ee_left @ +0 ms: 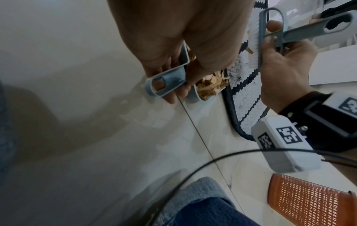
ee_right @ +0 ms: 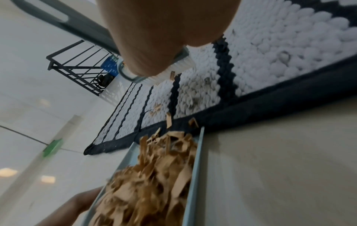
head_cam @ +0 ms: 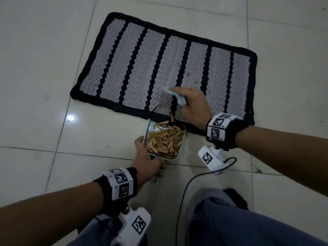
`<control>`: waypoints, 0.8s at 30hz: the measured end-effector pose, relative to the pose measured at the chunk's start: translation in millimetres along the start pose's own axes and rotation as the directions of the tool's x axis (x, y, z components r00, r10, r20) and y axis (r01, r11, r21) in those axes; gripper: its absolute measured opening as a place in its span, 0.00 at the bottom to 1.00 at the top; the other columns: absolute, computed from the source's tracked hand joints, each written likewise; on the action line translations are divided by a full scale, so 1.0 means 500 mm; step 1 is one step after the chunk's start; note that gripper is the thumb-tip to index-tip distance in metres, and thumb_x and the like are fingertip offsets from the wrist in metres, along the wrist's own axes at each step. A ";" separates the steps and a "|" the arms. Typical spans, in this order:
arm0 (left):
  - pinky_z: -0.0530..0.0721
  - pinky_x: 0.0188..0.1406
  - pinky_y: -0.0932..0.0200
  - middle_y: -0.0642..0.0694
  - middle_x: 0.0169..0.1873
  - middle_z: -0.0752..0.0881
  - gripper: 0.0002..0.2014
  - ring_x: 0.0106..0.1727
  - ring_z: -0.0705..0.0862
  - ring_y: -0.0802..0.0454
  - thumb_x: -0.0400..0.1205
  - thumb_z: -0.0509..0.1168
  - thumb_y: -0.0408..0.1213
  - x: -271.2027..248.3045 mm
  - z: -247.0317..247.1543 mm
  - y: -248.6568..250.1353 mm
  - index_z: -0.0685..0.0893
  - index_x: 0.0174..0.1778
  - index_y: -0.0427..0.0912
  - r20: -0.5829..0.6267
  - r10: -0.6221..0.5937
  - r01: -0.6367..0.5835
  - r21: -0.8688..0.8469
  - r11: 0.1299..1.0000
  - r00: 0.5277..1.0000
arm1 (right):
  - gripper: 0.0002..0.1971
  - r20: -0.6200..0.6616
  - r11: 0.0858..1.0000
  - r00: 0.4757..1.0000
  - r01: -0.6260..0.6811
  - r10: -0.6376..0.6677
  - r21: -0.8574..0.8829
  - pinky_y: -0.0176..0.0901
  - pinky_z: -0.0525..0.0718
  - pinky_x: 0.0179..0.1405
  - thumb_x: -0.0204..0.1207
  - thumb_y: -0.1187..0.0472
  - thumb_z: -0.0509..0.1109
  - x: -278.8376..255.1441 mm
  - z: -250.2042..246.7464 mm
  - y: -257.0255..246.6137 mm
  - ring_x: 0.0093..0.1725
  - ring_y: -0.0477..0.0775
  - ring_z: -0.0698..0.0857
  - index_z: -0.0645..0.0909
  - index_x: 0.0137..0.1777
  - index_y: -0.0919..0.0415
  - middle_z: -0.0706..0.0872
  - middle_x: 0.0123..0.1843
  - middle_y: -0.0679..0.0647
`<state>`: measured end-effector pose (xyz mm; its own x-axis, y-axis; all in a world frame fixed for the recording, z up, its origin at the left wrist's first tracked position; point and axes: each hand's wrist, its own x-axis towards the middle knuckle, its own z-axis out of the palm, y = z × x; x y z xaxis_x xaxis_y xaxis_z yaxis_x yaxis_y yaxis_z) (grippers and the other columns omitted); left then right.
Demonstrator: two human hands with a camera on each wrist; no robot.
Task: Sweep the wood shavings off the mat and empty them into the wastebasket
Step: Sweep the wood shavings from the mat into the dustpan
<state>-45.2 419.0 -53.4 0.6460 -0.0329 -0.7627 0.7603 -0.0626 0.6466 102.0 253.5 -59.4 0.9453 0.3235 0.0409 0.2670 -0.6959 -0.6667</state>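
A white mat [head_cam: 159, 68] with black stripes lies on the tiled floor. A pale blue dustpan [head_cam: 150, 126] sits against its near edge, heaped with tan wood shavings [head_cam: 165, 141]. My left hand [head_cam: 147, 162] grips the dustpan handle [ee_left: 164, 84]. My right hand [head_cam: 193, 107] holds a small blue brush [head_cam: 174, 96] over the mat just beyond the pan, its white bristles [ee_right: 173, 71] on the mat. A few stray shavings [ee_right: 169, 120] lie on the mat's dark border at the pan's lip. The orange mesh wastebasket [ee_left: 309, 201] stands to my right, seen only in the left wrist view.
A black cable [head_cam: 184, 192] curls over the floor between my knees and the dustpan. My knees in blue jeans [head_cam: 248, 219] fill the near edge. A black metal rack [ee_right: 77, 65] stands past the mat's far end.
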 end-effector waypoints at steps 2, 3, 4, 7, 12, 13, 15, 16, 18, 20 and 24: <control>0.89 0.37 0.45 0.32 0.54 0.82 0.33 0.39 0.84 0.45 0.79 0.64 0.20 0.000 -0.001 0.000 0.55 0.65 0.57 0.003 0.001 -0.001 -0.003 1.000 1.000 | 0.24 0.059 1.000 0.998 0.010 -0.010 0.008 0.56 0.83 0.55 0.72 0.79 0.62 0.018 -0.001 -0.009 0.55 0.68 0.83 0.82 0.67 0.64 0.87 0.57 0.67; 0.89 0.37 0.44 0.33 0.54 0.82 0.33 0.39 0.84 0.44 0.79 0.64 0.20 0.000 -0.001 0.000 0.55 0.66 0.57 0.004 0.001 -0.001 -0.005 1.000 1.000 | 0.23 0.111 1.000 0.994 0.012 -0.013 0.009 0.52 0.82 0.57 0.74 0.78 0.62 0.021 0.001 -0.015 0.58 0.67 0.83 0.81 0.68 0.66 0.87 0.59 0.67; 0.89 0.38 0.42 0.33 0.54 0.82 0.33 0.39 0.84 0.44 0.79 0.64 0.20 -0.001 -0.002 0.000 0.55 0.66 0.57 0.004 0.001 -0.001 -0.004 1.000 1.000 | 0.22 0.162 1.000 0.986 0.027 -0.027 0.006 0.49 0.81 0.57 0.75 0.78 0.63 0.020 0.002 -0.020 0.58 0.66 0.83 0.80 0.69 0.67 0.86 0.60 0.66; 0.89 0.39 0.41 0.34 0.54 0.82 0.33 0.40 0.85 0.43 0.80 0.64 0.21 -0.003 -0.003 0.002 0.55 0.65 0.57 0.008 0.004 -0.004 0.006 1.000 1.000 | 0.20 0.265 0.995 0.960 0.098 -0.092 -0.010 0.49 0.80 0.53 0.73 0.75 0.68 -0.011 0.009 -0.029 0.55 0.66 0.83 0.82 0.66 0.68 0.87 0.56 0.67; 0.89 0.40 0.39 0.34 0.53 0.82 0.32 0.40 0.85 0.44 0.80 0.64 0.21 -0.004 0.000 0.003 0.54 0.66 0.56 0.016 0.003 -0.003 -0.008 1.000 1.000 | 0.20 0.345 0.982 0.920 0.183 -0.186 0.043 0.57 0.84 0.52 0.70 0.67 0.77 -0.078 0.021 -0.018 0.52 0.64 0.85 0.85 0.63 0.63 0.89 0.54 0.63; 0.89 0.39 0.39 0.34 0.54 0.82 0.33 0.40 0.85 0.44 0.80 0.64 0.21 -0.003 0.000 0.002 0.54 0.67 0.56 0.012 0.005 -0.005 -0.010 1.000 1.000 | 0.20 0.357 0.979 0.912 0.198 -0.201 0.047 0.57 0.84 0.51 0.68 0.68 0.78 -0.085 0.025 -0.014 0.51 0.63 0.85 0.86 0.62 0.62 0.89 0.54 0.61; 0.90 0.38 0.41 0.36 0.55 0.81 0.34 0.40 0.86 0.44 0.79 0.66 0.22 -0.001 -0.001 -0.001 0.55 0.67 0.56 0.002 0.012 -0.012 -0.014 1.000 1.000 | 0.21 0.374 0.973 0.900 0.229 -0.226 0.035 0.57 0.84 0.49 0.66 0.71 0.78 -0.097 0.031 -0.009 0.50 0.62 0.86 0.87 0.61 0.60 0.90 0.52 0.59; 0.90 0.37 0.41 0.36 0.56 0.80 0.34 0.41 0.86 0.44 0.79 0.67 0.22 0.000 -0.001 -0.003 0.56 0.67 0.56 0.001 0.015 -0.015 -0.017 1.000 1.000 | 0.22 0.379 0.972 0.897 0.233 -0.228 0.034 0.58 0.84 0.49 0.65 0.72 0.77 -0.101 0.031 -0.008 0.50 0.61 0.86 0.87 0.60 0.59 0.90 0.52 0.58; 0.90 0.37 0.42 0.36 0.56 0.80 0.34 0.40 0.86 0.43 0.78 0.67 0.21 0.000 -0.001 -0.003 0.56 0.67 0.56 0.006 0.018 -0.018 -0.020 1.000 1.000 | 0.23 0.346 0.977 0.914 0.200 -0.213 0.072 0.58 0.84 0.49 0.64 0.73 0.76 -0.104 0.024 -0.013 0.51 0.59 0.86 0.87 0.61 0.60 0.90 0.53 0.57; 0.90 0.37 0.43 0.36 0.55 0.81 0.34 0.40 0.85 0.44 0.79 0.66 0.21 0.001 -0.002 -0.004 0.56 0.68 0.55 0.013 0.015 -0.014 -0.023 1.000 1.000 | 0.16 0.242 0.980 0.955 0.144 -0.173 0.135 0.58 0.87 0.44 0.70 0.72 0.72 -0.093 0.010 -0.023 0.46 0.61 0.87 0.87 0.58 0.63 0.91 0.49 0.59; 0.89 0.37 0.42 0.37 0.54 0.82 0.35 0.39 0.85 0.43 0.79 0.64 0.19 0.002 -0.003 -0.005 0.55 0.69 0.55 0.013 0.006 -0.006 -0.030 1.000 1.000 | 0.09 0.157 0.946 0.968 -0.227 0.194 0.232 0.60 0.86 0.43 0.83 0.64 0.64 -0.018 -0.028 -0.037 0.45 0.64 0.85 0.85 0.55 0.62 0.88 0.47 0.64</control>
<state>-46.3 420.8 -55.6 0.6497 -0.0462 -0.7588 0.7582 -0.0320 0.6512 91.2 254.5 -37.2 0.9379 0.2789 -0.2062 -0.0054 -0.5826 -0.8128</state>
